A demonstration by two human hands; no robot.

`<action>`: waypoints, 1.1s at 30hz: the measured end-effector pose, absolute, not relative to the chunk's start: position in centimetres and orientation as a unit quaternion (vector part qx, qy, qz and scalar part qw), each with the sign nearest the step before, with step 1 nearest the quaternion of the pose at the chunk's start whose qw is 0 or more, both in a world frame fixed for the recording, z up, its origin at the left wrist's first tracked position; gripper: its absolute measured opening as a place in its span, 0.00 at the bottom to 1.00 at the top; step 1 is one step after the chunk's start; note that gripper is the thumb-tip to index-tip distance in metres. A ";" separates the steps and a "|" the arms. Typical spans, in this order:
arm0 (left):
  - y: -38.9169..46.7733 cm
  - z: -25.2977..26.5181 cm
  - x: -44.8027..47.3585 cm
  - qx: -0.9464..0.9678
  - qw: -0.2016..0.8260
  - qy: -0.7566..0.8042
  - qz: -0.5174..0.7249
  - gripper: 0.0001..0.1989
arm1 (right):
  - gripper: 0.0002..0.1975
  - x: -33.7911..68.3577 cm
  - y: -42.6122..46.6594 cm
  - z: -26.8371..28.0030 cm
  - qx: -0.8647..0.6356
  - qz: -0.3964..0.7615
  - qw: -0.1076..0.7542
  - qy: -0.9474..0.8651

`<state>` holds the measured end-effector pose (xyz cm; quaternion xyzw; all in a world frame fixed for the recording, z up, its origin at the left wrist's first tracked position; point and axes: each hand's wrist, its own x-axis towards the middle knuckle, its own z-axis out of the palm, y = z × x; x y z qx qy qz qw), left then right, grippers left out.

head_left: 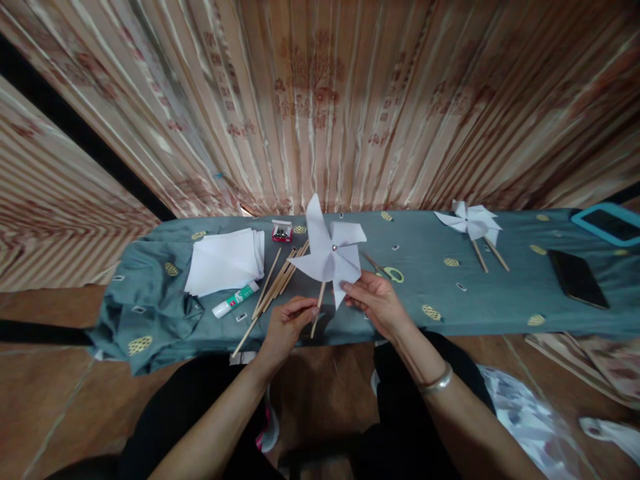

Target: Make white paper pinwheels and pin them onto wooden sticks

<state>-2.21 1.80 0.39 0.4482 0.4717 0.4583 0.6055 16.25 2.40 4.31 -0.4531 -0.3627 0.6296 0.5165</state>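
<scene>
A white paper pinwheel (327, 257) with a silver pin at its centre is held up over the table. My left hand (290, 323) pinches its wooden stick (321, 303) near the lower end. With thumb and fingers, my right hand (376, 300) grips the lower right paper blade. Behind the pinwheel, to the left, lie several loose wooden sticks (275, 287). A pair of scissors (393, 273) with a pale green handle rests just beyond my right hand, its blades pointing up and left.
On the left are a stack of white paper (225, 262), a glue stick (235, 300) and a small red box of pins (282, 233). To the right lie finished-looking pinwheels (470, 220), a black phone (579, 277) and a blue-framed device (613, 223). A pleated curtain (320, 100) hangs behind.
</scene>
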 end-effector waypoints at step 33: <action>1.2 1.0 -3.0 0.500 0.605 0.459 0.415 0.10 | 0.16 20.9 3.2 3.0 -0.552 0.378 0.590 -0.452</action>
